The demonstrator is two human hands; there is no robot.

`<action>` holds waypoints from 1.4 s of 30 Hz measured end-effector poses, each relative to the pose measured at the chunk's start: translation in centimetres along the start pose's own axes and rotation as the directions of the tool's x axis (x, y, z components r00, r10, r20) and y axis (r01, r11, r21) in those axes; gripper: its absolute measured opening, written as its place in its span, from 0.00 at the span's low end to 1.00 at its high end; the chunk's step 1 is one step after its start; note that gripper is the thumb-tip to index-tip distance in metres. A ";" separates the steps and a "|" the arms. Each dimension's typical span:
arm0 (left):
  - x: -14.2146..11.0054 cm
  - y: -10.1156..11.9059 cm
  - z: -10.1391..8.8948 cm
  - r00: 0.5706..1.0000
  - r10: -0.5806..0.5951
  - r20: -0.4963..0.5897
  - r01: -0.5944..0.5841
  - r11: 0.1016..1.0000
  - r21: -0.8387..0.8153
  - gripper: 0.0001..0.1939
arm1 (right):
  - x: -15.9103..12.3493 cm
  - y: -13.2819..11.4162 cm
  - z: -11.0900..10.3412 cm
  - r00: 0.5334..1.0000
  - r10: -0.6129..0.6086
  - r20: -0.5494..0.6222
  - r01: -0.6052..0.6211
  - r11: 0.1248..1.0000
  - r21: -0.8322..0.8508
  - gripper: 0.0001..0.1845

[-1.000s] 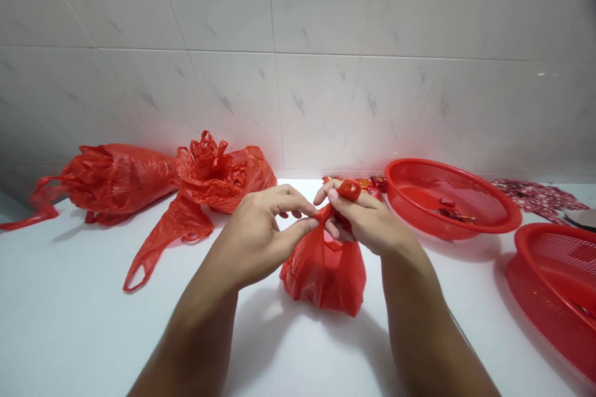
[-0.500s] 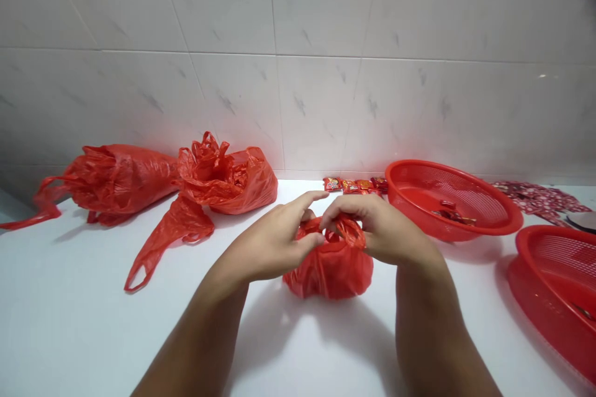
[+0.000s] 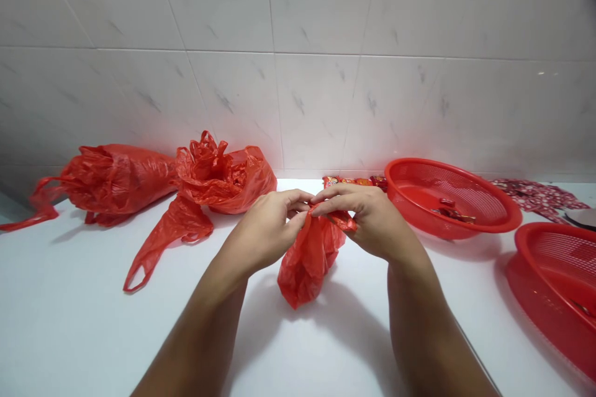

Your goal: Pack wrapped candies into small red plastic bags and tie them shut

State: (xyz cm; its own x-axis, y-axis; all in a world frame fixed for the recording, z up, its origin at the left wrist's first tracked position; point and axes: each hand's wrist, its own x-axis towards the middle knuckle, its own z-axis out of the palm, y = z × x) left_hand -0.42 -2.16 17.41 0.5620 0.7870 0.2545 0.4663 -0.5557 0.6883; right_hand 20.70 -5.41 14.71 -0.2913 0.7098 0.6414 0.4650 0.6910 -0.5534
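A red plastic bag (image 3: 307, 267) hangs gathered beneath both hands at the middle of the white table, its lower part bunched and tilted. My left hand (image 3: 270, 232) pinches the gathered neck of the bag between thumb and fingers. From the other side my right hand (image 3: 367, 217) grips the same neck, with a twisted end of the plastic sticking out under its fingers. The two sets of fingertips meet at the top of the bag. What lies inside the bag is hidden.
Left stand a bundled red bag (image 3: 123, 180) and an opened bag of crumpled plastic (image 3: 246, 180); a loose red bag (image 3: 162, 239) lies before them. Small red packets (image 3: 331, 182) line the wall. Right are two red baskets (image 3: 451, 167) (image 3: 554, 285) and patterned red pieces (image 3: 540, 198).
My hands have drawn together over the bag's top and closed on its neck. The bag has turned and narrowed, and its bottom now hangs slightly further left.
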 end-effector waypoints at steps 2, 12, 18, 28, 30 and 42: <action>0.2 -0.3 0.1 1.000 -0.015 0.002 0.015 1.000 0.026 0.12 | 0.0 0.1 0.0 1.000 0.019 0.017 -0.019 1.000 0.020 0.24; 0.6 -0.9 0.3 0.977 -0.198 -0.077 0.212 0.911 0.354 0.09 | 0.4 0.3 -0.3 0.942 0.329 0.067 -0.300 0.914 -0.273 0.14; 1.7 -4.2 -0.9 0.900 -0.433 -0.042 0.382 0.741 0.552 0.09 | -0.9 3.5 -3.2 0.642 0.737 0.211 -0.627 0.664 -0.408 0.19; 1.6 -4.0 -2.7 0.917 -0.348 -0.195 0.399 0.811 0.428 0.08 | -1.9 3.0 -5.2 0.696 0.700 0.161 -0.640 0.706 -0.304 0.19; 1.1 -2.3 -1.7 0.952 -0.216 -0.215 0.280 0.901 0.331 0.09 | -1.4 1.8 -4.1 0.794 0.557 0.243 -0.552 0.828 -0.095 0.18; -0.7 1.3 1.6 0.998 0.034 -0.052 -0.037 0.998 -0.050 0.39 | -0.9 -1.8 -2.3 0.875 0.340 0.346 -0.374 0.927 0.037 0.17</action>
State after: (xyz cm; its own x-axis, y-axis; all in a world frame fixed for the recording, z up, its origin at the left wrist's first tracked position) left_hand 0.91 -3.82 17.01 0.5410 0.7806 0.3131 0.4105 -0.5700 0.7118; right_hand 22.05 -7.60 16.41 -0.3860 0.9029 0.1892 0.5093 0.3796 -0.7723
